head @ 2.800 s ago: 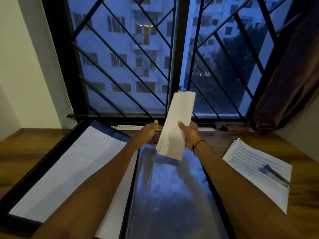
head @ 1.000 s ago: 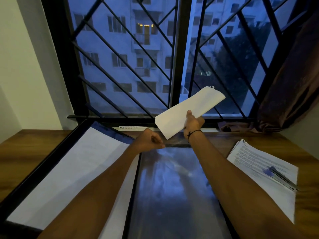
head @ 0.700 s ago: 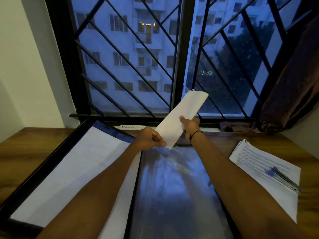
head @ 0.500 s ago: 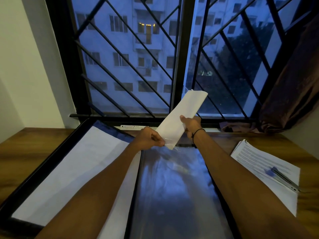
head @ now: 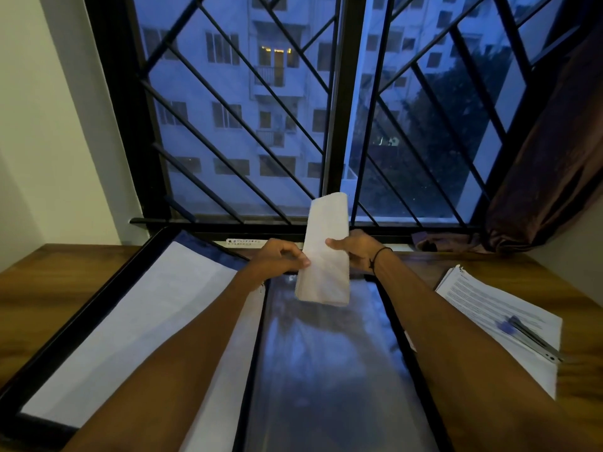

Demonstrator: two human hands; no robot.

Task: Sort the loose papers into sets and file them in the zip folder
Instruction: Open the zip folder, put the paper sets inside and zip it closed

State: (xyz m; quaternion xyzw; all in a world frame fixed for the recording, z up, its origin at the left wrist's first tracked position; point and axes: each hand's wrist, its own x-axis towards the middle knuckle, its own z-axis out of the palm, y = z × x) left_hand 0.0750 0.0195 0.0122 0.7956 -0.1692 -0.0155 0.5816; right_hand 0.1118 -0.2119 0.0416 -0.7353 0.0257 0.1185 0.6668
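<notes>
A large black-edged zip folder (head: 137,275) lay spread open on the brown wooden surface (head: 49,275). Its left half held a flat white sheet (head: 130,321) under a clear cover; its right half showed a glossy transparent pocket (head: 326,370) reflecting the window, with no contents discernible inside. Above the far end of that pocket, a narrow folded bundle of white paper (head: 324,256) stood nearly upright, clear of the folder. The left hand (head: 280,259) pinched its left edge with curled fingers, and the right hand (head: 354,247), a dark band at its wrist, gripped the right edge. To the right, a stack of printed white sheets (head: 483,308) rested on the surface, a blue-capped pen (head: 528,337) lying across it.
</notes>
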